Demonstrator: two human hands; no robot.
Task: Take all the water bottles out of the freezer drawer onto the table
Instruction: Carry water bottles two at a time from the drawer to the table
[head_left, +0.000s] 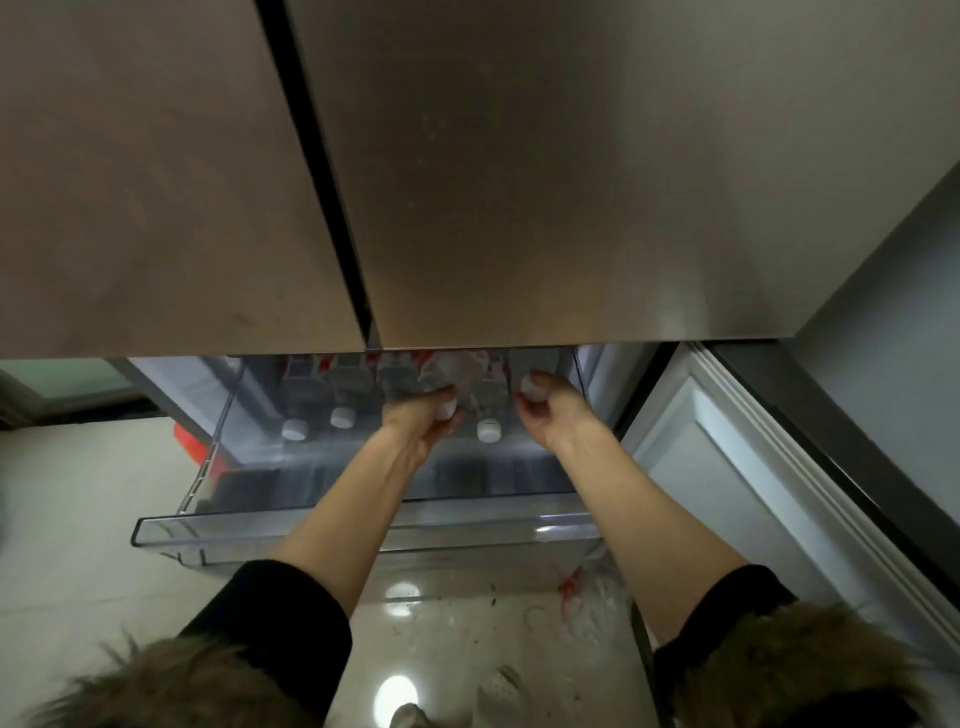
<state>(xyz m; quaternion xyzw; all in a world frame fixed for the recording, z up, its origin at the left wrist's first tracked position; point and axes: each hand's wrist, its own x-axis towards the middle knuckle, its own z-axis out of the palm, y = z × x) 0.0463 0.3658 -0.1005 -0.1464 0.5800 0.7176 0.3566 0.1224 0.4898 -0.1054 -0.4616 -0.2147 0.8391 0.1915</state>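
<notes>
A clear plastic freezer drawer (363, 535) is pulled out below the fridge doors. Several water bottles with white caps and red labels lie in it, caps toward me, their far ends hidden under the door. My left hand (421, 421) grips one bottle (452, 379) near its cap and holds it tilted up. My right hand (545, 410) grips the neck of the rightmost bottle (531, 387). Another bottle (488, 415) lies between my hands, and two more (295, 415) (343, 405) lie to the left.
Two large brown fridge doors (519, 182) overhang the drawer and fill the upper view. The open freezer door (753, 493) stands at the right. A glossy pale floor (78, 519) lies below, with a red object (189, 441) left of the drawer and a plastic bag (592, 597) near my right arm.
</notes>
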